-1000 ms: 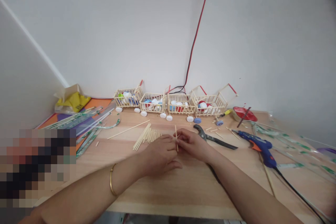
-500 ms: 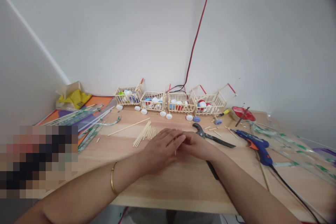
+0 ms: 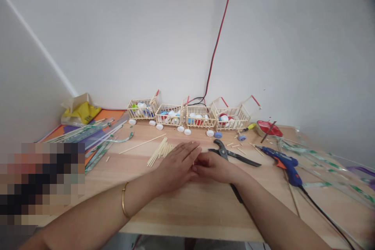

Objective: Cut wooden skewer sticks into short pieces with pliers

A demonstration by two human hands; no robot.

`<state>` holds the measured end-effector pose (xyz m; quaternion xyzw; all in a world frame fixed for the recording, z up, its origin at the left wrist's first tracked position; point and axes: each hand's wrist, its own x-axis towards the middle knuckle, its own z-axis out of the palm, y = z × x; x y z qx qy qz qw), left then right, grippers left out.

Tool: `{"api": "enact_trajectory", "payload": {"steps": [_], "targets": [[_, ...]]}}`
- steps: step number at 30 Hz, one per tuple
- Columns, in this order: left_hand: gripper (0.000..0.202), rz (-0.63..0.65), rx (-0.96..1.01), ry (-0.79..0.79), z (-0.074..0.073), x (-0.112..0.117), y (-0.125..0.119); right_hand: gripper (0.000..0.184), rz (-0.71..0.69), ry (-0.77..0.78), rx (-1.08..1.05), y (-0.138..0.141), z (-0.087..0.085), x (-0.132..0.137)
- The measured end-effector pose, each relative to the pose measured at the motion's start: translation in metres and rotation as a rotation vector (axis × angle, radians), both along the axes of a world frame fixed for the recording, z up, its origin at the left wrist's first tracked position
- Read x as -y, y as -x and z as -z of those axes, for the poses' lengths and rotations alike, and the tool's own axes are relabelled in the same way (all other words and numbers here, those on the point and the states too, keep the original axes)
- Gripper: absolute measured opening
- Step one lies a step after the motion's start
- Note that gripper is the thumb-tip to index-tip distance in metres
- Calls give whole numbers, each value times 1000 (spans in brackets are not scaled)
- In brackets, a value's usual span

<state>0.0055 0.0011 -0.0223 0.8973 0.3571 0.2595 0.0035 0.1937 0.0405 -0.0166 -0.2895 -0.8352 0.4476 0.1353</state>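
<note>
At the middle of the table my left hand [image 3: 179, 167] lies palm down, its fingers stretched out and pressed side by side. Its fingertips meet my right hand [image 3: 216, 167], whose fingers are curled inward. Whatever lies between the two hands is hidden by them. Just left of my left hand is a pile of short wooden sticks [image 3: 158, 151], partly covered by it. Black-handled pliers [image 3: 223, 150] lie beyond and under my right wrist, handles spread.
Several small stick-built carts [image 3: 171, 117] holding bottle caps line the wall. A blue glue gun [image 3: 285, 160] lies right, its cord running forward. A red dish [image 3: 268, 129] stands behind it. Plastic wrappers [image 3: 331, 172] lie right; a yellow bag [image 3: 82, 113] sits back left.
The hands stay together at nearly the same spot. A light stick end that showed below my left fingers is out of sight now. The view has shifted slightly.
</note>
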Motion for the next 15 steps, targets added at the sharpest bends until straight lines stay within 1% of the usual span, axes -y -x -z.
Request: {"api": "enact_trajectory", "payload": {"steps": [3,6,11,15], "targets": [[62,-10,13,26,-2,0,1,15,15,-10,18,0,0,0],[62,-10,30,34,-3,0,1,15,24,-25,28,0,-1,1],[62,5,42,18,0,-1,2,14,16,-22,13,0,-4,1],[70,-61,46,19,2,-2,3,16,38,-10,28,1,-6,1]]}}
